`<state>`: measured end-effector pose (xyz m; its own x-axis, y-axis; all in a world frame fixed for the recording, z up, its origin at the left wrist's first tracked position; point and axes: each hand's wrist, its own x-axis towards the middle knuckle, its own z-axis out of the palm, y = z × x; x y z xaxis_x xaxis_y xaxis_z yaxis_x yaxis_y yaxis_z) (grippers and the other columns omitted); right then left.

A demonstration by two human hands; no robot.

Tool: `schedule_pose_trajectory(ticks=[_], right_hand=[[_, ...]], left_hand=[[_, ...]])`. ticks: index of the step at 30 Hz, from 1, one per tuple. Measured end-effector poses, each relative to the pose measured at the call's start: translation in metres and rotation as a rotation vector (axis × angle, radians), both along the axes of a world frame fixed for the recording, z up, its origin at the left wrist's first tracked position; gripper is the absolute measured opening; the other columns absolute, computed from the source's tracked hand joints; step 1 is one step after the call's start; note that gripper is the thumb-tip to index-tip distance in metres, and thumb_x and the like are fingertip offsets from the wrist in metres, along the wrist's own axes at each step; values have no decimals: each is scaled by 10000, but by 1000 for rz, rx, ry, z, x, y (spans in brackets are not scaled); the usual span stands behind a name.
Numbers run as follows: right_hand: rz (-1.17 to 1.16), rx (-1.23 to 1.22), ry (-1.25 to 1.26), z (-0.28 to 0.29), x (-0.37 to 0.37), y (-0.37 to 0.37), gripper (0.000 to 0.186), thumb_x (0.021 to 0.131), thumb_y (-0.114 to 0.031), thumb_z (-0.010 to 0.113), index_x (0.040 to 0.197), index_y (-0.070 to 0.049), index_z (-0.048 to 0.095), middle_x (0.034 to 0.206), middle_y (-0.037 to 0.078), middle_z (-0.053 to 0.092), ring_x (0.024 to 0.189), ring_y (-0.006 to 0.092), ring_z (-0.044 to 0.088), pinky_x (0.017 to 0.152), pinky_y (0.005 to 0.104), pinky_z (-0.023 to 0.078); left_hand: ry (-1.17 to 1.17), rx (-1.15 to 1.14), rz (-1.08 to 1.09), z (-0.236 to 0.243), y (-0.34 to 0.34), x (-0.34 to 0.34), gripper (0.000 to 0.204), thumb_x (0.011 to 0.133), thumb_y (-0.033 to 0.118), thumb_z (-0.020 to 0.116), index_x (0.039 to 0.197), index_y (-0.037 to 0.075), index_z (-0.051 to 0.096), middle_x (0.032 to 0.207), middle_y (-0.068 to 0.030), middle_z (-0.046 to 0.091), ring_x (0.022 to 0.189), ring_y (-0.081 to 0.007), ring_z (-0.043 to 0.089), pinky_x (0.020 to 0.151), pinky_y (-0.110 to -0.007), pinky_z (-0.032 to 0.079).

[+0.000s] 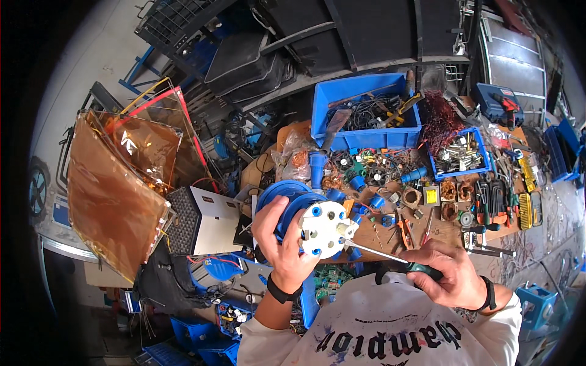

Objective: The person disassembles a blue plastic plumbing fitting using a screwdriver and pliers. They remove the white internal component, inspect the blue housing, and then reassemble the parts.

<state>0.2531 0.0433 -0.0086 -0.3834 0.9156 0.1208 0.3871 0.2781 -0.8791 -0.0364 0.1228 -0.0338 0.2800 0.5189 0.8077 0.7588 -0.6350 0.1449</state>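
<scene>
Cluttered workbench (373,238) — screwdriver (420,268) at blue-and-white spool (326,232)

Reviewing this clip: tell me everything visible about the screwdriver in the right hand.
The screwdriver has a long, thin, straight shaft that looks like bare metal and a dark green handle, perhaps plastic, partly hidden by the right hand gripping it. It slants up and leftward from that hand, its tip at the lower right edge of the white round end face of the blue spool-like part. Tip shape and actual contact there are too small to tell.
</scene>
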Motion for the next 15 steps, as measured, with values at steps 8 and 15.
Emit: schedule_pose_trajectory(ticks=[8,15], right_hand=[[-47,127,-17,0,-1,0,337,821,-108,728,1156,-110,688,782,63,623,608,232,623,530,335,496],[-38,185,-145,14,4,1,323,804,-108,730,1125,-103,691,780,77,629,595,243,625,517,341,502]], left_hand=[[20,23,-2,0,-2,1,440,756,196,768,1147,54,626,1283,-171,510,1155,-366,529,975,-497,419],[111,51,-28,5,-2,0,417,758,201,769,1135,74,641,1291,-165,522,1167,-364,560,1023,-548,411]])
